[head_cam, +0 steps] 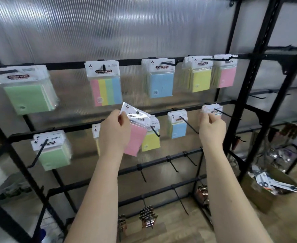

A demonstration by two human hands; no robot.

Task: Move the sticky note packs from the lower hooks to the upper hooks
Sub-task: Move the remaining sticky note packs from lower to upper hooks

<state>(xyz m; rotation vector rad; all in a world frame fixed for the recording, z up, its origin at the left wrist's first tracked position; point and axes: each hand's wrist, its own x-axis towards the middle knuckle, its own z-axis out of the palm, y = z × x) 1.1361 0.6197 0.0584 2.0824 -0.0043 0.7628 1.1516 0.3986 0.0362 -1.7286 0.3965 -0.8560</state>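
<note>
Facing a black metal rack (pixel 260 67) backed by a ribbed translucent panel (pixel 109 28), with wooden floor (pixel 179 225) below. Along the upper rail, left to right: upper green packs (pixel 28 92), a striped pack (pixel 106 88), upper blue packs (pixel 161 81), upper yellow packs (pixel 199 78), upper pink packs (pixel 225 74), every one hung on a hook. On the lower rail: lower green packs (pixel 53 151) at the left, then a yellow stack (pixel 150 141) and a blue stack (pixel 178 127), each on a long black hook. Pinching with the left hand (pixel 115 130) the white header of the held pink pack (pixel 135 137), tilted, just in front of the yellow stack. Gripping with the right hand (pixel 211 128), fingers curled, the headers of the far-right lower packs (pixel 211 109); colour mostly hidden behind the hand. Farther down, bare hooks (pixel 174 165) on two rails and brownish packs (pixel 147 214) near the floor. At the right, past the rack's post, a cardboard box (pixel 260 195) holding carded scissors.
</note>
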